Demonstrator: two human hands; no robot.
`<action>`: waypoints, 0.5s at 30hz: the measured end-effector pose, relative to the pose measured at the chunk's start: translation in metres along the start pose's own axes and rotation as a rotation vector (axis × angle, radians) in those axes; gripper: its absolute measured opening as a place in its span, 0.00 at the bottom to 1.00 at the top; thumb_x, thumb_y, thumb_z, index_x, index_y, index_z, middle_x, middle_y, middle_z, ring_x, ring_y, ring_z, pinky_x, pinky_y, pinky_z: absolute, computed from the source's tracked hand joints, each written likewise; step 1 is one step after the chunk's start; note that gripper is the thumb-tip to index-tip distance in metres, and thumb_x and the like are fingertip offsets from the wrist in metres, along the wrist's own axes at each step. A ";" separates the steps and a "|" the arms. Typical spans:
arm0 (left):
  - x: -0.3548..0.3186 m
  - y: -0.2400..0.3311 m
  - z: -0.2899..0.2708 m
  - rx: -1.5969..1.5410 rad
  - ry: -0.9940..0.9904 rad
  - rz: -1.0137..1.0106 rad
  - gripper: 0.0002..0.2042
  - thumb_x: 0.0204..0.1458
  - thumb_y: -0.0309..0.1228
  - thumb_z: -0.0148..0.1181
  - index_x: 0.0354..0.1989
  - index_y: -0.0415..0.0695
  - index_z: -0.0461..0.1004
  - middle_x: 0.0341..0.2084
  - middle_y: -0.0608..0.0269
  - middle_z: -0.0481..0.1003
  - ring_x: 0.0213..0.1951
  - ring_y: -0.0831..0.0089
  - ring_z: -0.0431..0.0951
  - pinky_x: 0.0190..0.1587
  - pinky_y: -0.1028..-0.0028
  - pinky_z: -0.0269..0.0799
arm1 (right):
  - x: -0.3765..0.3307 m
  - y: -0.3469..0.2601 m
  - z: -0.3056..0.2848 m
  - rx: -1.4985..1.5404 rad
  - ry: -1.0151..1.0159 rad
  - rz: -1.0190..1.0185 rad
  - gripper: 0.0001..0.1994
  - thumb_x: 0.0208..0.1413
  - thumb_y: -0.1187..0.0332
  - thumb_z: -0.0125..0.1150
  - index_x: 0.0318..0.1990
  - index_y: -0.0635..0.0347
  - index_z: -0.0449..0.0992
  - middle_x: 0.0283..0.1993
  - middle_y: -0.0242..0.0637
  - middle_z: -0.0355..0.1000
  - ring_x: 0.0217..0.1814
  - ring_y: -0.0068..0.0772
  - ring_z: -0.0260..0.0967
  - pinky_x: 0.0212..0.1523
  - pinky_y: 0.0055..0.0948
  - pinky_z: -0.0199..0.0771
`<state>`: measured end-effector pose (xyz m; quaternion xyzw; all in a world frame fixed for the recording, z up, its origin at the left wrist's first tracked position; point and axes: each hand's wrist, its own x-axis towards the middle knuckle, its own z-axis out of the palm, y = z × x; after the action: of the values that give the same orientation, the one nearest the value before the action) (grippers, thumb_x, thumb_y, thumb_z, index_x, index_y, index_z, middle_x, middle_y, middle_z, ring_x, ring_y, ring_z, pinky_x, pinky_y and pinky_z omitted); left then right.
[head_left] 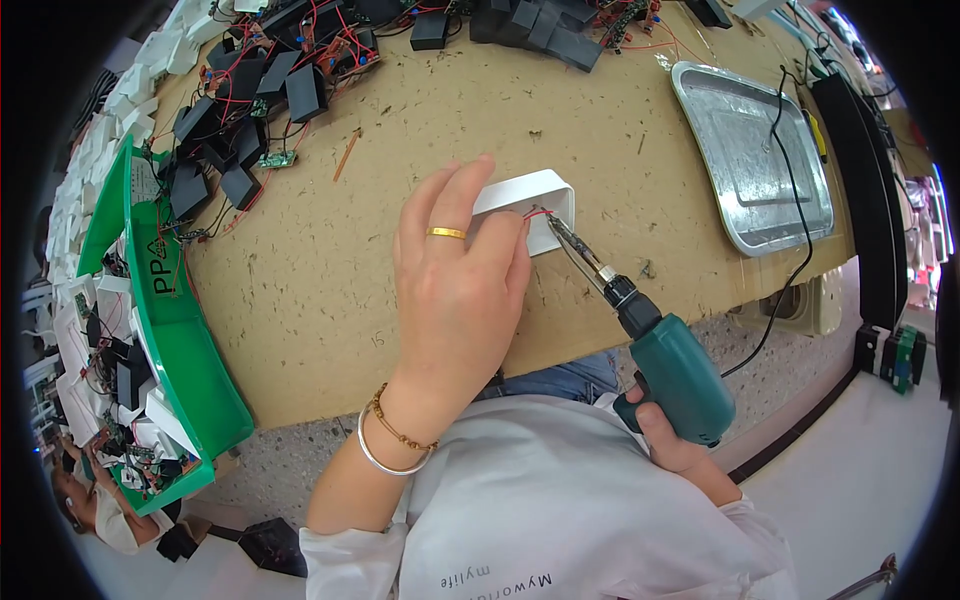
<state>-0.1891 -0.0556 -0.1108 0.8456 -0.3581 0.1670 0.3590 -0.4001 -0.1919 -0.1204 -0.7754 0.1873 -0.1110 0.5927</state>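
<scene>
My left hand (455, 280), with a gold ring and two bracelets, presses down on a small white plastic box (535, 200) lying on the brown board worktop (420, 160). A thin red wire (533, 213) runs into the box by my fingertips. My right hand (672, 445) grips the green handle of a soldering iron (668, 375). Its metal tip (560, 232) reaches into the open side of the white box. A black cord (790, 200) leads from the iron across the bench.
A metal tray (750, 160) lies at the right. Black modules with red wires and small circuit boards (270, 90) are heaped at the far left and top. A green plastic bin (175, 330) with parts hangs off the left edge. White boxes line the far left.
</scene>
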 end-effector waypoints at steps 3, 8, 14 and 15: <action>-0.001 -0.001 0.000 0.005 -0.001 -0.007 0.07 0.41 0.22 0.63 0.30 0.39 0.74 0.48 0.57 0.70 0.50 0.53 0.68 0.49 0.60 0.67 | 0.001 0.001 -0.002 -0.070 -0.034 -0.042 0.28 0.52 0.60 0.63 0.54 0.73 0.67 0.36 0.36 0.70 0.27 0.19 0.68 0.37 0.24 0.70; 0.000 0.000 -0.001 0.008 -0.015 -0.013 0.07 0.40 0.22 0.63 0.30 0.39 0.75 0.47 0.57 0.70 0.50 0.54 0.69 0.49 0.61 0.67 | 0.000 -0.001 -0.001 -0.044 -0.015 -0.031 0.25 0.52 0.61 0.63 0.52 0.73 0.69 0.33 0.37 0.71 0.31 0.23 0.69 0.41 0.27 0.69; 0.001 0.000 -0.002 -0.004 -0.010 -0.027 0.06 0.41 0.22 0.63 0.29 0.40 0.74 0.47 0.57 0.70 0.50 0.54 0.69 0.49 0.60 0.66 | -0.001 0.001 -0.002 -0.039 -0.021 -0.023 0.21 0.51 0.62 0.62 0.47 0.71 0.72 0.33 0.39 0.71 0.46 0.38 0.69 0.48 0.36 0.68; 0.001 0.000 -0.002 -0.002 -0.008 -0.025 0.06 0.41 0.23 0.63 0.29 0.40 0.74 0.47 0.57 0.70 0.50 0.54 0.69 0.49 0.59 0.66 | -0.001 0.001 -0.002 -0.034 -0.016 -0.015 0.20 0.51 0.62 0.63 0.45 0.70 0.73 0.33 0.40 0.72 0.49 0.42 0.69 0.49 0.38 0.67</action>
<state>-0.1883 -0.0547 -0.1085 0.8503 -0.3492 0.1588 0.3603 -0.4017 -0.1935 -0.1204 -0.7878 0.1784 -0.1060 0.5799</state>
